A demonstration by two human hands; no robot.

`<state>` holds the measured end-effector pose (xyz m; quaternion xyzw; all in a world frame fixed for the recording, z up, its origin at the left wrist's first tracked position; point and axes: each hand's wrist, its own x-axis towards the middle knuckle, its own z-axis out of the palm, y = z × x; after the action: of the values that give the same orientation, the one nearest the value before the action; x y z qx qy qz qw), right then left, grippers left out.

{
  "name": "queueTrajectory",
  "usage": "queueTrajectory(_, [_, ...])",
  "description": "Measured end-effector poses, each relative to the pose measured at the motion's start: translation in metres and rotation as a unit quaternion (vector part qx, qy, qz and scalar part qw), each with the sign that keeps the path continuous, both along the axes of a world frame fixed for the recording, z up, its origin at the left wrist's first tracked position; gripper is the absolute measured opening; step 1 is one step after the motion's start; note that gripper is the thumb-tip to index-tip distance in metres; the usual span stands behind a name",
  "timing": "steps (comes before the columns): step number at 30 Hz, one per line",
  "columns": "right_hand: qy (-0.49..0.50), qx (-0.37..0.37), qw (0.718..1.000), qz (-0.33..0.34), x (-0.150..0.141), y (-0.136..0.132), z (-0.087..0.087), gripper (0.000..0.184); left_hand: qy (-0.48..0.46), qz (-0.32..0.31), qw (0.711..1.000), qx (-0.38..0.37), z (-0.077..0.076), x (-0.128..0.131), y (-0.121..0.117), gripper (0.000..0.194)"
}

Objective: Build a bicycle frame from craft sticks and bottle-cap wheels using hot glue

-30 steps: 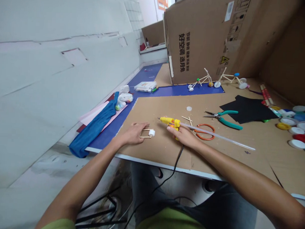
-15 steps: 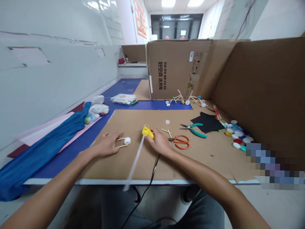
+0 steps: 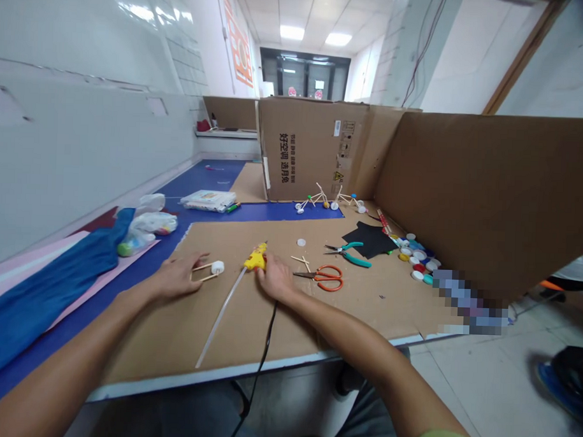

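The left hand (image 3: 177, 277) lies open, and its fingers touch a small frame of thin wooden sticks (image 3: 203, 272). A white round piece (image 3: 218, 267) sits at the end of the frame. The right hand (image 3: 274, 280) is closed around the bottom of a yellow glue gun (image 3: 256, 259). A long see-through glue stick (image 3: 221, 318) pokes out of the gun and points down toward the person, just above the cardboard worktop (image 3: 355, 316). A black cord (image 3: 262, 358) hangs down over the front edge of the worktop, near the right hand.

To the right of that hand are a few tiny sticks (image 3: 301, 263), orange scissors (image 3: 328, 278) and pliers with green handles (image 3: 348, 253). A small white disc (image 3: 301, 242) lies near the tiny sticks. Farther right are a black sheet (image 3: 367, 240) and a big pile of bottle caps (image 3: 417, 256).

At the far end, two little stick bikes (image 3: 328, 198) stand in front of a big cardboard box (image 3: 303, 149). Left of the worktop are a blue cloth (image 3: 45, 286), a plastic bag (image 3: 145, 232) and a white packet (image 3: 208, 200). A tall cardboard wall (image 3: 474, 193) stands along the right side.
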<state>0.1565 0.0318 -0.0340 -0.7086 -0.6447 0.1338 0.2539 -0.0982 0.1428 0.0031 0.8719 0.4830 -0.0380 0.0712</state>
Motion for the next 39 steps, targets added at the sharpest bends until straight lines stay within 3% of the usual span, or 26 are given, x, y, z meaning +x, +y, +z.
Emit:
queueTrajectory(7, [-0.020, 0.006, 1.000, -0.013, -0.010, 0.008, -0.004, 0.040, -0.019, 0.006, 0.999, 0.044, -0.005, -0.004, 0.011, 0.081])
queueTrajectory(22, [-0.036, 0.013, 0.999, -0.004, -0.020, 0.021, -0.001, 0.035, 0.007, 0.036, 0.999, 0.036, 0.002, -0.001, 0.002, 0.083])
queueTrajectory(29, [-0.048, -0.003, 0.999, 0.008, -0.019, 0.018, 0.003, 0.043, -0.009, 0.041, 0.998, 0.040, 0.004, 0.004, 0.000, 0.079])
queueTrajectory(34, [-0.038, -0.007, 0.999, 0.039, -0.002, -0.004, 0.008, 0.051, 0.002, 0.066, 0.997, 0.028, 0.002, 0.006, -0.002, 0.087])
queueTrajectory(39, [-0.026, 0.025, 0.997, 0.073, 0.039, -0.018, 0.011, 0.045, -0.054, 0.071, 0.995, 0.043, 0.008, 0.006, -0.005, 0.087])
